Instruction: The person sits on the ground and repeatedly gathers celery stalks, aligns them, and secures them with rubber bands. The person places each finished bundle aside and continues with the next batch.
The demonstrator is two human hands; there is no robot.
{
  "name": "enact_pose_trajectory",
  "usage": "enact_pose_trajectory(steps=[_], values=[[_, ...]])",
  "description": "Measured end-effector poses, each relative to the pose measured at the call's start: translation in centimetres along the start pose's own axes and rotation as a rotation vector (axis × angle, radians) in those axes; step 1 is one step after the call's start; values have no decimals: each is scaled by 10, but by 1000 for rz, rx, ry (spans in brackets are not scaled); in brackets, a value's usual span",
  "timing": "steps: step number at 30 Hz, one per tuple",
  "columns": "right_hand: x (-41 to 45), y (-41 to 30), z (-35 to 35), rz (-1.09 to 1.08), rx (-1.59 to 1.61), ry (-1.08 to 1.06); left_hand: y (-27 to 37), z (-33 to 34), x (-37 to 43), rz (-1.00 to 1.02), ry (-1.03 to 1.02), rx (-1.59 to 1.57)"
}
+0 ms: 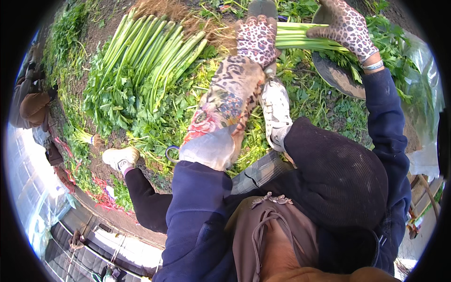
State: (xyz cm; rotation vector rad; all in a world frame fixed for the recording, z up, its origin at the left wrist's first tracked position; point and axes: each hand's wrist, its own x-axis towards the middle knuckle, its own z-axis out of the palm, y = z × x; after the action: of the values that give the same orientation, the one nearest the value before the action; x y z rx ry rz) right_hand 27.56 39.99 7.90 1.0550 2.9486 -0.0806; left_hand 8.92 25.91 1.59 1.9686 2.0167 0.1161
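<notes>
Both my hands wear leopard-print gloves. My left hand [256,40] closes around the root end of a bunch of celery [294,36], its stalks lying sideways and its leaves to the right. Further along, my right hand [347,31] grips the stalks near the leaves, thumb across the front. A dark grey flat object [262,8] shows just beyond my left fingers; I cannot tell what it is. Beneath the leaves lies a dark rounded panel [340,75]. Left of my hands, several celery stalks [151,49] lie in a row, roots away from me.
Loose leaves and trimmings [208,81] cover the soil around my white shoes [276,109]. A roll of tape [172,154] lies by my left sleeve. Red ribbons [102,194] and a small bundle with roots [88,137] are at left, near another person [33,102]. Clear plastic sheeting [424,88] is at right.
</notes>
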Motion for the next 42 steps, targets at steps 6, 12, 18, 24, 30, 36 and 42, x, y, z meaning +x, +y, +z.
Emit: enact_pose_trajectory(steps=[6,12,18,24,30,36,42], values=[[3,-84,19,-132,299,-205,-33,-10,29,46,-222,-89],[14,-55,63,56,226,-271,-30,-2,33,109,-46,-184],[55,-52,26,-250,186,-467,-27,-7,-1,8,466,-168],[-3,-55,76,-253,-38,-33,-10,6,-28,-196,60,-190],[15,-106,68,-235,-66,-128,-41,9,-14,-38,-139,-283],[58,-73,64,-567,222,-194,-36,14,-8,-158,-50,-405],[10,-90,71,-374,57,-21,-71,42,-64,-463,639,-1374]])
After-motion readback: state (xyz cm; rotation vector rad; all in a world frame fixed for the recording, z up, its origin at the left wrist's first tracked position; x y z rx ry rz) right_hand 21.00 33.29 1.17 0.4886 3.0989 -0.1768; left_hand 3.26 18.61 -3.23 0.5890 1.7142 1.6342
